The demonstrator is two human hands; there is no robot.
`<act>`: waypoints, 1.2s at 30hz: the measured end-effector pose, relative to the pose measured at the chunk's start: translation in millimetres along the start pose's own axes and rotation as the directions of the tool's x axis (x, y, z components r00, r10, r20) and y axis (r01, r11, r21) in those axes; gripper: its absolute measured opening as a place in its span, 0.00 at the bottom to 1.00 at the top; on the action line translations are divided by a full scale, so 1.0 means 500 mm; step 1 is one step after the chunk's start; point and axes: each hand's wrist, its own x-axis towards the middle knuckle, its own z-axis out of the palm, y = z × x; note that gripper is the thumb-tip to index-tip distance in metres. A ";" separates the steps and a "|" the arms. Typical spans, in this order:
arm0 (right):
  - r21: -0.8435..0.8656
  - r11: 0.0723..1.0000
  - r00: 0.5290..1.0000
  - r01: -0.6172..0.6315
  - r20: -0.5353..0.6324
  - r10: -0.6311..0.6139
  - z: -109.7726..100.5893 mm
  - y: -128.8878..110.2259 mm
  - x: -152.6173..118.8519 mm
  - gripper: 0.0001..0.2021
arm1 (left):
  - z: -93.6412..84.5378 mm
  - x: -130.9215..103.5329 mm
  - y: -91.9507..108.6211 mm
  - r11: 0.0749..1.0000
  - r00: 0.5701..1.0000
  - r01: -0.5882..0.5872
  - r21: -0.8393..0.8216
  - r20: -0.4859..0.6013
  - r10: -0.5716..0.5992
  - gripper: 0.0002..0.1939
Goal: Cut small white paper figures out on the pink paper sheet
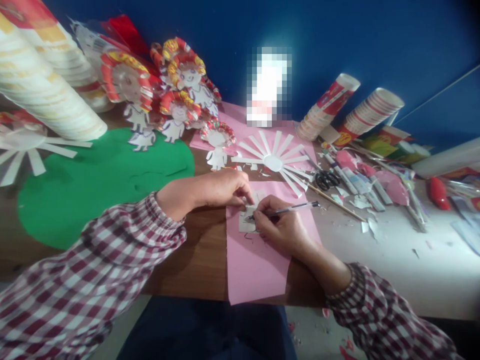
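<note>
Ideally, the pen strokes would be short and light: the right hand is closed around a slim clear pen with dark ends, its tip at a small white paper piece that lies on a long pink paper sheet between the two hands. The left hand has its fingertips at the piece's upper edge; whether they pinch or only press, I cannot tell. Firm, flat pressure there should stop the piece from slipping, and care near its lower edge would spare the pink sheet, which bears dark marks just below. As for containers, red-and-white paper cups stand nested in a left stack and a right stack by the blue wall; what their top cups hold is not visible. More nested white paper cups lean at far left.
</note>
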 end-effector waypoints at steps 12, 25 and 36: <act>0.004 1.000 1.000 -0.029 0.002 0.029 -0.001 -0.009 0.002 0.05 | -0.004 -0.001 0.008 1.000 0.999 0.029 -0.003 0.015 -0.029 0.11; 0.009 1.000 1.000 -0.029 0.012 0.029 -0.002 -0.009 0.001 0.05 | -0.002 0.001 0.003 1.000 1.000 0.019 0.015 0.009 -0.019 0.12; 0.045 0.999 0.999 -0.029 0.031 0.027 -0.002 -0.011 0.001 0.04 | -0.005 0.000 0.007 0.999 1.000 0.002 0.038 0.012 -0.002 0.11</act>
